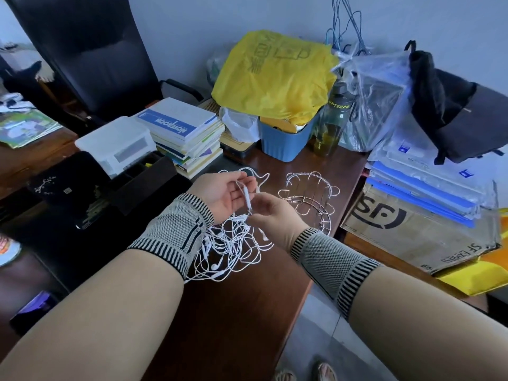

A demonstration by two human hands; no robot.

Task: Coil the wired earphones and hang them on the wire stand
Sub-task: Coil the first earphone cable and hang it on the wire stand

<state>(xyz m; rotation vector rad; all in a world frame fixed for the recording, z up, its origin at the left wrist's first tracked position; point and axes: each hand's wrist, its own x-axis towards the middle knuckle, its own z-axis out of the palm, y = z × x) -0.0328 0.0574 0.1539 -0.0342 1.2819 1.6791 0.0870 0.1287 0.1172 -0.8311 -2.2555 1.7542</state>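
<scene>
Hands meet over the middle of the dark wooden desk (247,312), both wrists wrapped in grey knitted bands. The left hand (220,192) lies palm up, its fingers loosely curled around a strand of the white wired earphones (233,243), with the slim inline remote (247,198) resting across the fingertips. The right hand (270,215) sits just beside it, back towards the camera, its thumb and forefinger pinching the cord right below that remote (the exact fingertip contact is partly hidden by the hand itself).

From the two hands the cord drops into a loose tangle on the desk, looping under the left wrist and spreading towards the near edge, with several earbuds visible among the loops. One more loop trails off beyond the left fingers.

Just to the right of the hands stands the wire stand (310,199), a round metal frame with curled hooks along its upper rim, nothing hanging on it.

Farther back sit a stack of books (187,133), a white plastic box (118,144), a blue bin (286,141) holding a yellow bag (275,75), and a dark water bottle (332,125). A cardboard box (406,235) under blue folders (423,193) stands at the right.
</scene>
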